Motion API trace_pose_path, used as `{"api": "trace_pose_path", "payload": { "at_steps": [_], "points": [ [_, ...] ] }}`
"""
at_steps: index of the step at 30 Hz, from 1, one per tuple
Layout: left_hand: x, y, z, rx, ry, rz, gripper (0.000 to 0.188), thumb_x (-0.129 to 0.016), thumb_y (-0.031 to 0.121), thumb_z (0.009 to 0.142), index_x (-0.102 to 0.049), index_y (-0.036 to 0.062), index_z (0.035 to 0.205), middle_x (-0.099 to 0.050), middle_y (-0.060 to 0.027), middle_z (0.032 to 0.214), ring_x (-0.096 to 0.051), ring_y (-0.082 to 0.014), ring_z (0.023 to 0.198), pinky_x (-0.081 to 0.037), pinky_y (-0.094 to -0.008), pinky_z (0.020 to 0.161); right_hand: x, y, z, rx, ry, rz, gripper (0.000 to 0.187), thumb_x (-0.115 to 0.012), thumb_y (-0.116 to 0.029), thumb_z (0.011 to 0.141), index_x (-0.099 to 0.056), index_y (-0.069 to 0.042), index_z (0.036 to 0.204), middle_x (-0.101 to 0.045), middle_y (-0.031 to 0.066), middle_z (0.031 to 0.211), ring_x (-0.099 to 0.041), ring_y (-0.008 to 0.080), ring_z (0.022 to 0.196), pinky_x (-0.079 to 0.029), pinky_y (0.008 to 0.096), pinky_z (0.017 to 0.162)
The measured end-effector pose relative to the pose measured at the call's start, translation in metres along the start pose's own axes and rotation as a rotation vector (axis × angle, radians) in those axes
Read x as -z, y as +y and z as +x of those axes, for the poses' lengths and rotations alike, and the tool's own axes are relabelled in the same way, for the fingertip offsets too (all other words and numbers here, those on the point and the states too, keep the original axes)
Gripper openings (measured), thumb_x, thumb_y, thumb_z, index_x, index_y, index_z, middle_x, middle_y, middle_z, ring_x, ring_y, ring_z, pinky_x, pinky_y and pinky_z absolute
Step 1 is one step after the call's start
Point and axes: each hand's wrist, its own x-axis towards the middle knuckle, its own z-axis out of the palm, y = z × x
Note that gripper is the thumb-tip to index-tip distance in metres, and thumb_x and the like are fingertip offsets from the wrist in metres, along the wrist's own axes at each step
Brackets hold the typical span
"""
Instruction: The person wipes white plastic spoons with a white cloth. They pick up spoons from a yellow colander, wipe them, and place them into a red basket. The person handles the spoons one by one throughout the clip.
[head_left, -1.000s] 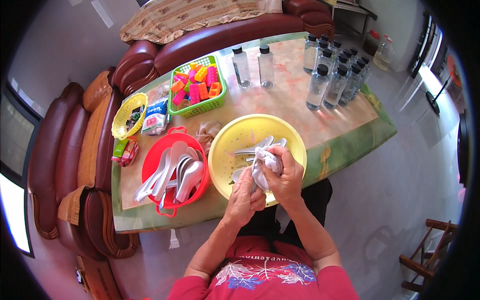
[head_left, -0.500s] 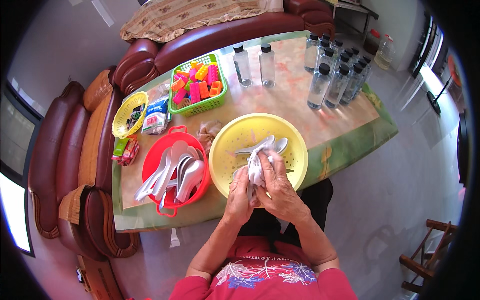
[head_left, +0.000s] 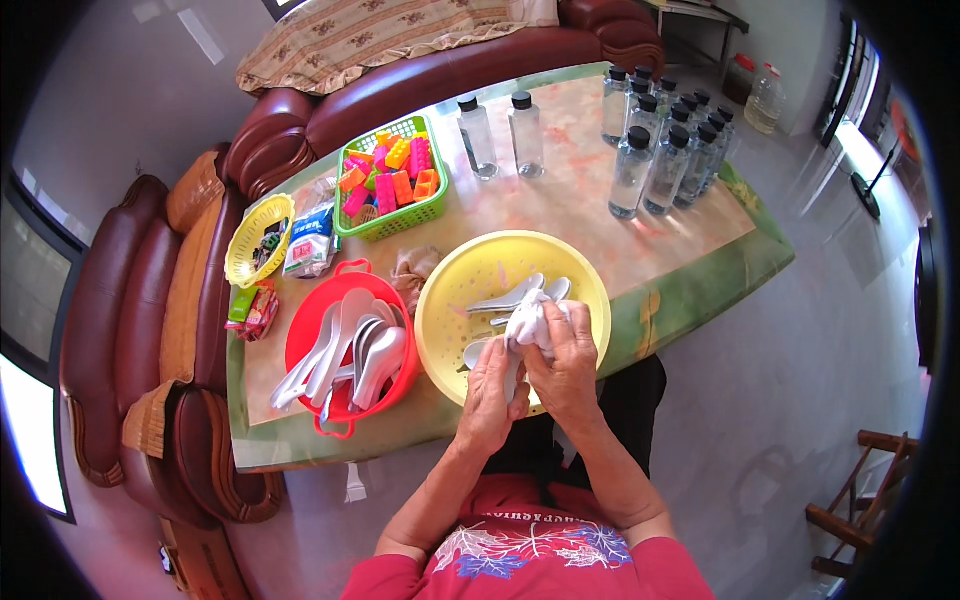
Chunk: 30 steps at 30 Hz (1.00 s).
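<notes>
Over the near side of a yellow basin with holes [head_left: 433, 315], my two hands work close together. My right hand [head_left: 566, 372] is closed on a bunched white cloth [head_left: 527, 324]. A pale strip, apparently the handle of a white spoon [head_left: 513, 372], shows below the cloth, between the hands. Around it my left hand [head_left: 486, 398] is closed, and the spoon's other end is hidden by the cloth. Several white spoons [head_left: 508, 296] lie in the basin beyond my hands. To the left, a red basin [head_left: 303, 283] holds many white spoons and ladles [head_left: 380, 362].
Left on the table are a green basket [head_left: 400, 217] of toy blocks, a yellow basket [head_left: 236, 250], a white-and-blue packet [head_left: 310, 240], red-green packets [head_left: 253, 312] and a brownish cloth [head_left: 411, 270]. Clear bottles [head_left: 630, 182] with black caps stand far right; two more bottles [head_left: 526, 142] stand centre back.
The cloth and my right hand have shifted slightly right and away from me. My left hand has turned a little and moved slightly nearer. The view has shifted slightly.
</notes>
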Motion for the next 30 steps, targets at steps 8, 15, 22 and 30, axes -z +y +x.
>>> {"api": "trace_pose_path", "payload": {
  "at_steps": [8, 15, 22, 30],
  "points": [
    [0.014, -0.008, 0.004, -0.014, 0.01, -0.128, 0.03, -0.03, 0.03, 0.099, -0.044, 0.013, 0.12, -0.056, -0.0019, 0.083, -0.044, -0.0065, 0.046, -0.032, -0.018, 0.036, 0.027, -0.012, 0.008, -0.05, -0.528, 0.265, 0.035, -0.066, -0.008, 0.07, -0.059, 0.0, 0.103, -0.053, 0.0167, 0.091, -0.058, 0.0352, 0.082, -0.047, 0.0405, 0.071],
    [0.019, -0.004, 0.004, 0.115, -0.083, -0.256, 0.036, -0.028, 0.038, 0.098, -0.05, 0.012, 0.111, -0.055, -0.001, 0.074, -0.045, -0.0074, 0.046, -0.031, -0.0183, 0.035, 0.014, -0.018, 0.002, 0.076, -0.22, 0.167, 0.04, -0.066, -0.003, 0.069, -0.056, 0.001, 0.108, -0.054, 0.0161, 0.096, -0.058, 0.0321, 0.083, -0.048, 0.0375, 0.071],
    [0.016, 0.0, 0.0, 0.064, -0.191, -0.25, 0.036, -0.028, 0.04, 0.098, -0.051, 0.0138, 0.108, -0.055, -0.001, 0.071, -0.037, -0.0064, 0.041, -0.029, -0.0181, 0.037, -0.013, -0.011, 0.012, 0.094, 0.183, -0.045, 0.044, -0.069, -0.016, 0.073, -0.052, 0.0, 0.111, -0.05, 0.0128, 0.09, -0.059, 0.0318, 0.077, -0.049, 0.0377, 0.061],
    [0.014, 0.0, 0.008, -0.072, 0.026, -0.019, 0.038, -0.03, 0.037, 0.098, -0.048, 0.0105, 0.119, -0.058, -0.0016, 0.087, -0.049, -0.0065, 0.055, -0.039, -0.0195, 0.042, 0.002, -0.026, -0.003, -0.127, -0.17, 0.064, 0.045, -0.063, -0.014, 0.079, -0.048, 0.002, 0.119, -0.048, 0.0211, 0.101, -0.058, 0.0376, 0.085, -0.05, 0.0417, 0.07]
  ]
}}
